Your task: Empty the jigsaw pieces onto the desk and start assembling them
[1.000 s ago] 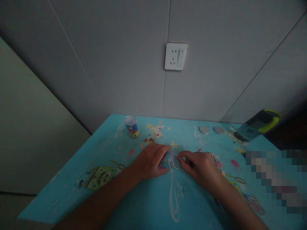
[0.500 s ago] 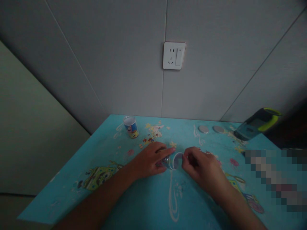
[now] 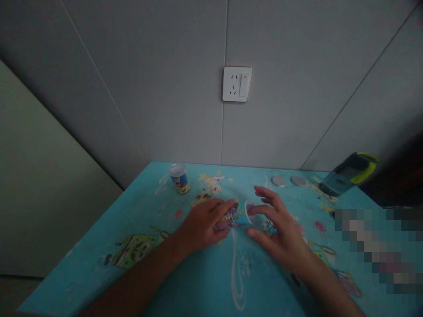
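Note:
My left hand (image 3: 203, 224) is wrapped around a small printed can (image 3: 243, 213), which is held on its side just over the tabletop. Its pale open mouth faces right, and part of its body is hidden behind my fingers. My right hand (image 3: 282, 231) is at that mouth with fingers spread; one fingertip reaches to the opening, perhaps just inside it. I cannot make out anything held in the right hand. A similar can (image 3: 180, 180), blue and yellow with an open top, stands upright at the back left.
The table has a turquoise cartoon cover (image 3: 194, 281). Two round silvery lids (image 3: 278, 181) lie at the back right, beside a dark bottle (image 3: 343, 176) with a lime-green handle. A grey wall with a white socket (image 3: 237, 84) rises behind. The right edge is pixelated.
My right hand has gone from a pinch at the can's rim to spread fingers at its mouth. The can has turned slightly in my left hand, showing more print. The view has shifted slightly.

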